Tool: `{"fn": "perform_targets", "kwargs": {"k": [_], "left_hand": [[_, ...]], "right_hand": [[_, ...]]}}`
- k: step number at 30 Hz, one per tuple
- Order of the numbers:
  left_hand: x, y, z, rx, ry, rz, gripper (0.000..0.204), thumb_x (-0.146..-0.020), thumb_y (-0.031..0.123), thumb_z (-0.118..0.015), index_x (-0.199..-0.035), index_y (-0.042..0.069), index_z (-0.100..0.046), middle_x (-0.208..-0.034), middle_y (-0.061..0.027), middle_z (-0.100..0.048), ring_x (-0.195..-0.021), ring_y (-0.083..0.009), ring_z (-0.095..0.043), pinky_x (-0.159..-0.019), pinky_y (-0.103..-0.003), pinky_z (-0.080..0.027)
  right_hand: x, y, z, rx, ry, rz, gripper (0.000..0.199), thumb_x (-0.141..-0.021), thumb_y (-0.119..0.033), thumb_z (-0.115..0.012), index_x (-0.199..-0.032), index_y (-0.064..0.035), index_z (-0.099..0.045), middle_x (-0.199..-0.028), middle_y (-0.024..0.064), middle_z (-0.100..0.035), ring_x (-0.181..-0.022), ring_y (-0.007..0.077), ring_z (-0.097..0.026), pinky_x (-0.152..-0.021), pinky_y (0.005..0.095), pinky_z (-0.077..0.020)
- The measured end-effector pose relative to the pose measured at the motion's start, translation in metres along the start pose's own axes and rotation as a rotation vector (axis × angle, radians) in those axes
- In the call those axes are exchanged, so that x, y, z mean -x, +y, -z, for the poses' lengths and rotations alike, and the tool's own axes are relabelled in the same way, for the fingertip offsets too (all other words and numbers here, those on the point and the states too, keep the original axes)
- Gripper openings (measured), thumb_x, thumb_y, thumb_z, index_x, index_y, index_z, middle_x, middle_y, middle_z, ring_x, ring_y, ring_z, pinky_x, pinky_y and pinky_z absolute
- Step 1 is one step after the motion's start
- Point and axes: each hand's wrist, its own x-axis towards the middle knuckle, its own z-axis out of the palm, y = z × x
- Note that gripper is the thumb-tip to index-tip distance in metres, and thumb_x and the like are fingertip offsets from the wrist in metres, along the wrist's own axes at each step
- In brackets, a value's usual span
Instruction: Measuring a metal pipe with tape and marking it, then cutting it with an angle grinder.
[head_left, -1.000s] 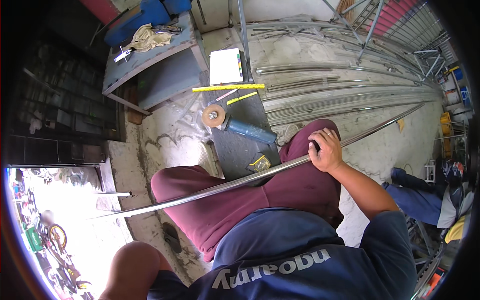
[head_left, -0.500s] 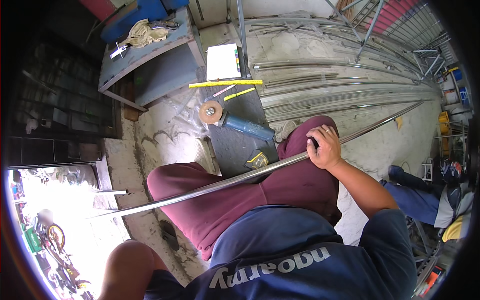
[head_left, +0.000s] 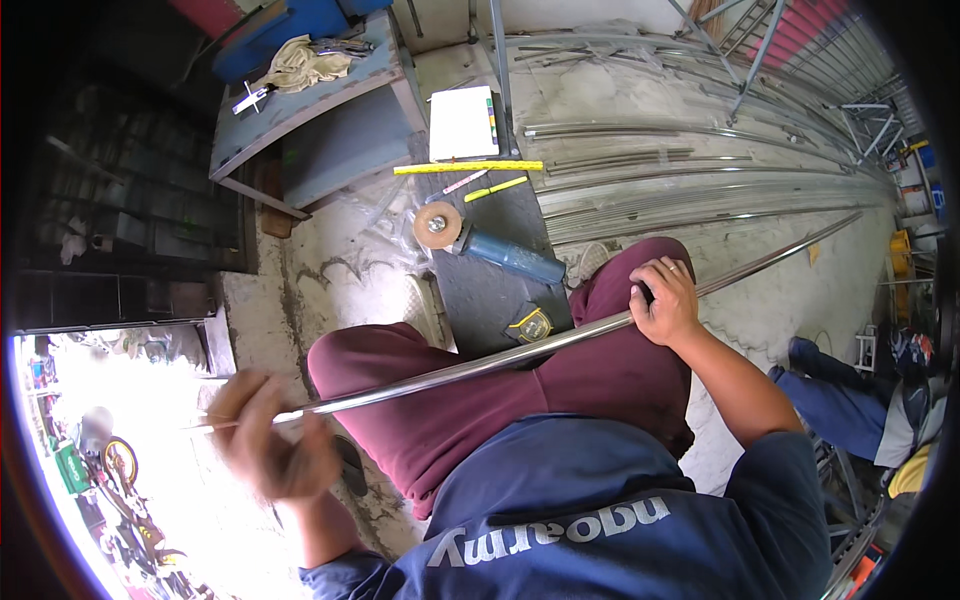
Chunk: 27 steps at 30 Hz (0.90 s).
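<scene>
A long shiny metal tube [head_left: 480, 365] lies slantwise across my lap, its right end reaching far out over the floor. My right hand [head_left: 664, 302] is wrapped round it above my right knee. At the tube's left part is my left hand [head_left: 275, 440], smeared by motion, so I cannot tell whether its fingers touch the metal. In front of my legs, an angle grinder [head_left: 510, 256] with a tan disc rests on a dark board [head_left: 465, 300]. Nearer to me on that board is a black and yellow tape measure [head_left: 530, 324].
On the board's far part are a notebook [head_left: 462, 124], a yellow folding ruler [head_left: 470, 168] and a yellow marker [head_left: 496, 189]. Many metal tubes [head_left: 660, 200] lie along the floor beyond. A metal table [head_left: 330, 110] stands at far left. Another person's leg [head_left: 835, 405] is at right.
My left hand has come up from the lower left to the tube's left part. My right hand keeps its grip. The whole view has shifted slightly.
</scene>
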Motion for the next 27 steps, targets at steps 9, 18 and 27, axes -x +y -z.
{"fn": "perform_targets", "kwargs": {"k": [9, 18, 27], "left_hand": [[0.139, -0.041, -0.061, -0.268, -0.458, 0.470, 0.037, -0.094, 0.020, -0.068, -0.129, 0.007, -0.067, -0.128, -0.0141, -0.063, -0.120, -0.0367, -0.057, -0.106, -0.049, -0.042], [0.128, -0.046, -0.072, -0.190, -0.357, 0.443, 0.049, -0.078, 0.012, -0.063, -0.126, 0.006, -0.067, -0.129, -0.0158, -0.063, -0.115, -0.0383, -0.058, -0.104, -0.047, -0.045], [0.126, -0.056, -0.071, -0.153, -0.319, 0.428, 0.044, -0.075, 0.011, -0.061, -0.117, 0.004, -0.070, -0.119, -0.0171, -0.067, -0.102, -0.0383, -0.062, -0.095, -0.046, -0.048]], "right_hand": [[-0.163, -0.047, -0.029, -0.050, -0.489, -0.091, 0.018, -0.085, -0.015, -0.070, -0.094, 0.0000, -0.072, -0.092, 0.0249, -0.074, -0.088, 0.0446, -0.072, -0.081, 0.0539, -0.0579], [-0.286, -0.067, -0.196, 0.184, -0.467, 0.114, 0.019, -0.094, -0.014, -0.061, -0.098, -0.0053, -0.077, -0.098, 0.0199, -0.077, -0.099, 0.0393, -0.075, -0.085, 0.0508, -0.0607], [-0.300, -0.068, -0.235, 0.322, -0.576, 0.185, 0.019, -0.094, -0.014, -0.066, -0.103, -0.0078, -0.082, -0.111, 0.0135, -0.080, -0.106, 0.0303, -0.078, -0.089, 0.0456, -0.0627]]}}
